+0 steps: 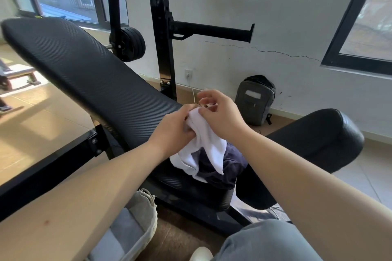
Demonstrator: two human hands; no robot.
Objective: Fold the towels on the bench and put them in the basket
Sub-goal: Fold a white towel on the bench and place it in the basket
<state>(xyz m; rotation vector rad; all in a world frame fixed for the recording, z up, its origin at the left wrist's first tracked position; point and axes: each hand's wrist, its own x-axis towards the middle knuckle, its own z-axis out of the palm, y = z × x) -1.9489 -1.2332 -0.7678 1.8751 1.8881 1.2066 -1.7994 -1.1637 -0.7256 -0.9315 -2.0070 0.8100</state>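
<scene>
1. Cracked white wall (275, 17) behind; black weight bench (95, 82) slants across; grey backpack (254, 99) on floor against wall.
2. Left hand (171, 131) and right hand (218, 116) both pinch top edge of white towel (203, 150); the rest hangs down.
3. Navy towel (229, 165) crumpled on bench seat, under the white one.
4. Grey basket (148, 203) on floor beside bench, below my left forearm.

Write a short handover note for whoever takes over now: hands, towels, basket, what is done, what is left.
Left hand grips the white towel; right hand pinches its top edge.
It hangs unfolded over the dark towel, crumpled on the bench.
The basket stands on the floor, partly hidden; no towel seen in it.
Done: nothing folded. Left: fold both, put them in the basket.
</scene>
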